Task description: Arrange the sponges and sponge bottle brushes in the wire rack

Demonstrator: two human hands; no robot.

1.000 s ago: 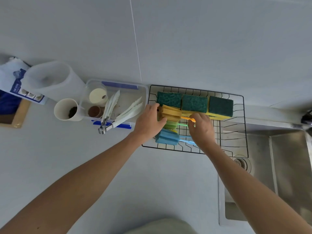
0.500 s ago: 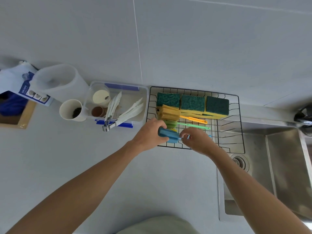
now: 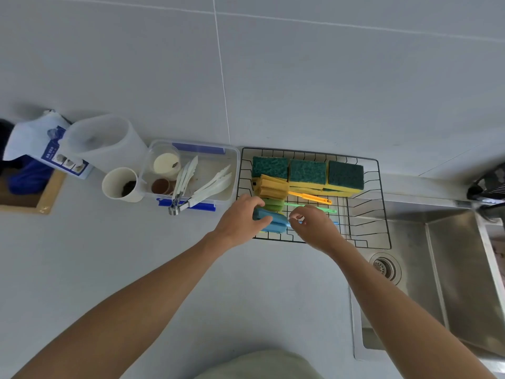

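Barely shifted: ribbed foam blue brush (image 3: 273, 221).

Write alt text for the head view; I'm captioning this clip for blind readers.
Two hands work over a wire rack: the left hand grips a blue bottle brush while the right hand pinches its handle. Orange and green brushes and three green-topped sponges lie behind.

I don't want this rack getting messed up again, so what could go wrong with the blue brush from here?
The left hand grips the blue brush head beside the green brush head; sliding it could knock that one crooked. The right hand pinches the thin handle at the wire rack front edge, so it might catch between wires.
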